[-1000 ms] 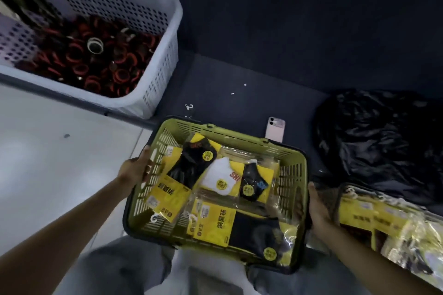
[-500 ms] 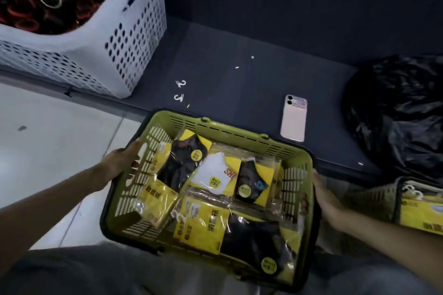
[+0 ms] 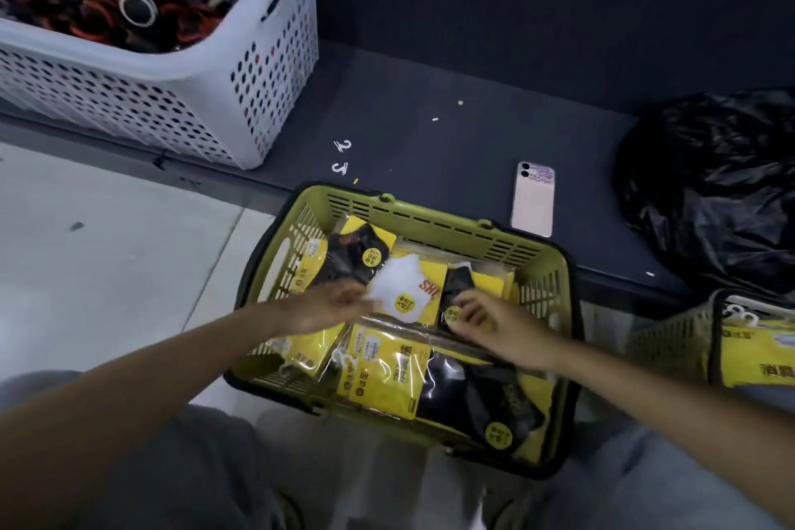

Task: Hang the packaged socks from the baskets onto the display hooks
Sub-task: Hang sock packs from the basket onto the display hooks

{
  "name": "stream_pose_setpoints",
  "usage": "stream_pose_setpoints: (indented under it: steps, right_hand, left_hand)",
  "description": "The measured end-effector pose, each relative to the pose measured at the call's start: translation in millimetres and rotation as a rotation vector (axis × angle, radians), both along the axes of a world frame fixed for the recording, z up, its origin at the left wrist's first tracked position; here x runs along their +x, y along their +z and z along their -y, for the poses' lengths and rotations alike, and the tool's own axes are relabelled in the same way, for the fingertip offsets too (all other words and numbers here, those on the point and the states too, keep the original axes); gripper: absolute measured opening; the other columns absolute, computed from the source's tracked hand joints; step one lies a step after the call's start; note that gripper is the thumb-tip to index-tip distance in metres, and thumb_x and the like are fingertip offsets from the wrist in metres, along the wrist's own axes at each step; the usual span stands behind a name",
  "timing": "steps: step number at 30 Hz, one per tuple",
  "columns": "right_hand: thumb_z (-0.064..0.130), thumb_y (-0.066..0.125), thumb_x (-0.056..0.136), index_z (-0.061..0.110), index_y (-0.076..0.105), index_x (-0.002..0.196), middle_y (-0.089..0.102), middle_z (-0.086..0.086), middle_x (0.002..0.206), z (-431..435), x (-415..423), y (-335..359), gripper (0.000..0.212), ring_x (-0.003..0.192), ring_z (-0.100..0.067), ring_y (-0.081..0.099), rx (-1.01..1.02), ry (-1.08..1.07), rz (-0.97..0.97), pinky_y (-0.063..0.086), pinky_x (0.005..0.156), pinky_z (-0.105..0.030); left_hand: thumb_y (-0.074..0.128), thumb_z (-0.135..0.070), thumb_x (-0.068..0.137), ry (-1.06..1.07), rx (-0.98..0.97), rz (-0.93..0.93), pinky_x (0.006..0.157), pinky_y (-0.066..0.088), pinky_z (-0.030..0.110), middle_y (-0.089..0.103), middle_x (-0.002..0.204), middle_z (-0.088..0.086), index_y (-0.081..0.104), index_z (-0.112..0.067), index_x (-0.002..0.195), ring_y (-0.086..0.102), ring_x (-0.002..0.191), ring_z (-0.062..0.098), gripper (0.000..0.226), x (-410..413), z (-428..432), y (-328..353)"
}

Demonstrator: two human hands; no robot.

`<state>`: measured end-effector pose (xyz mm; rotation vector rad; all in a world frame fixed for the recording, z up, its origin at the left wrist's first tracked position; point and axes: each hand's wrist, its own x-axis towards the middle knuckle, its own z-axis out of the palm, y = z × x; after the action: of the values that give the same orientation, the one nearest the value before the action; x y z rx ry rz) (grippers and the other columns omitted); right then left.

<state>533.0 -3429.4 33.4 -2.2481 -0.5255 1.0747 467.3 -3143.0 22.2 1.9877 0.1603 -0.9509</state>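
Left hand and right hand hang over packs in the basket, grip too blurred to tell; overlapping film may make me drag two out.

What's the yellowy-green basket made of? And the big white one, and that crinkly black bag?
The yellow-green basket looks like hard moulded plastic with a dull finish: its walls have neat slots. The white basket seems to be plastic too, smooth and punched all over with round holes. The black bag is probably thin plastic film: it is crumpled and shines in wrinkly streaks.
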Motion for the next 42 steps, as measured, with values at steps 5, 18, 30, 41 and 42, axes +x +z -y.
stream_pose_setpoints:
  steps: [5, 18, 30, 41, 42]
  right_hand:
    - [0.054, 0.066, 0.081, 0.015, 0.05, 0.124, 0.048, -0.002, 0.118, -26.3, -17.5, -9.0, 0.06, 0.105, -0.016, 0.05, -0.16, 0.321, 0.066, 0.046, 0.09, -0.032]
    - [0.033, 0.076, 0.08, 0.016, 0.054, 0.11, 0.049, 0.012, 0.1, -30.1, -17.7, 2.1, 0.041, 0.102, -0.01, 0.046, -0.027, 0.193, -0.03, 0.04, 0.08, -0.018]
    - [0.016, 0.073, 0.083, 0.008, 0.064, 0.104, 0.074, -0.003, 0.096, -14.5, -2.4, 96.1, 0.024, 0.087, -0.014, 0.069, 0.611, -0.509, 0.142, 0.052, 0.081, -0.02]
    - [0.027, 0.071, 0.082, 0.024, 0.068, 0.103, 0.074, 0.012, 0.095, -84.5, 30.3, 213.1, 0.02, 0.091, -0.006, 0.069, 0.883, -0.423, 0.364, 0.05, 0.074, -0.011]
    - [0.026, 0.071, 0.082, 0.022, 0.067, 0.103, 0.074, 0.009, 0.095, -96.1, 36.6, 227.2, 0.022, 0.092, -0.008, 0.069, 0.905, -0.419, 0.401, 0.05, 0.075, -0.012]
  left_hand:
    - [0.071, -0.047, 0.079, 0.064, 0.011, 0.041, 0.098, 0.047, 0.034, 0.053, 0.123, -0.006, 0.053, -0.024, 0.128, 0.055, 0.114, 0.014, 0.057, -22.6, 7.6, -19.5]
    - [0.076, -0.021, 0.079, 0.219, -0.083, 0.178, 0.061, 0.048, 0.021, 0.061, 0.086, -0.005, 0.06, -0.017, 0.088, 0.058, 0.069, 0.001, 0.019, -22.6, 29.3, 11.0]
    - [0.072, -0.076, 0.052, 0.626, -0.449, 0.287, 0.083, 0.054, 0.034, 0.064, 0.119, 0.002, 0.031, -0.026, 0.136, 0.066, 0.102, 0.021, 0.106, 20.1, 32.8, 105.1]
    - [0.079, -0.032, 0.07, 0.732, -0.492, 0.791, 0.073, 0.054, 0.017, 0.073, 0.104, -0.006, 0.063, -0.021, 0.113, 0.069, 0.094, 0.008, 0.047, 44.2, 17.0, 230.6]
    - [0.077, -0.025, 0.074, 0.754, -0.491, 0.855, 0.069, 0.053, 0.014, 0.074, 0.102, -0.006, 0.063, -0.022, 0.109, 0.07, 0.092, 0.007, 0.038, 49.0, 9.4, 245.6]
